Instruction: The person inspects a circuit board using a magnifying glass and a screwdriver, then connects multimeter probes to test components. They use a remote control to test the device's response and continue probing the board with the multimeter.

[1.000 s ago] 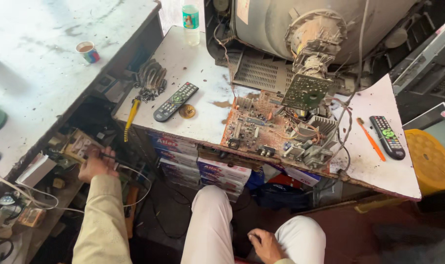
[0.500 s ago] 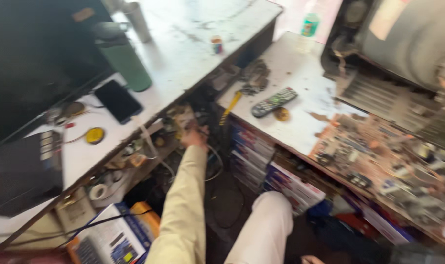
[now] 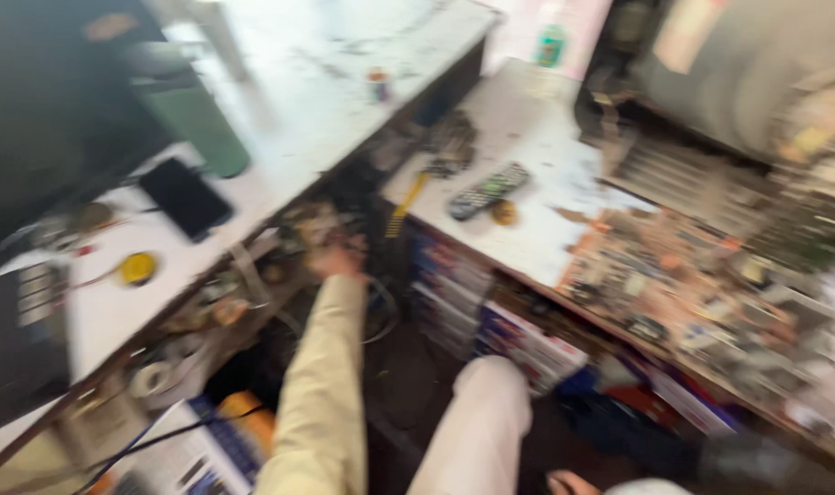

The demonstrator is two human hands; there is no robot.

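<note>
Cluttered shelf (image 3: 280,266) meets left hand (image 3: 337,263); fingers too blurred to tell.

sleeve (image 3: 321,394): matt beige cloth | worktop (image 3: 536,137): white, scuffed, stained | phone (image 3: 185,197): glossy black glass | green flask (image 3: 197,128): smooth, matt | remote control (image 3: 487,191): dark plastic | circuit board (image 3: 674,284): brown, rough with parts

The desk (image 3: 326,82) is white with dark smudges. A green flask (image 3: 193,128) stands by a black phone (image 3: 186,197) and a yellow tape roll (image 3: 138,268). The remote (image 3: 488,190) is dark grey. The circuit board (image 3: 674,284) is orange-brown with mixed parts. The sleeve (image 3: 321,394) is beige, the trousers (image 3: 477,431) pale.
</note>
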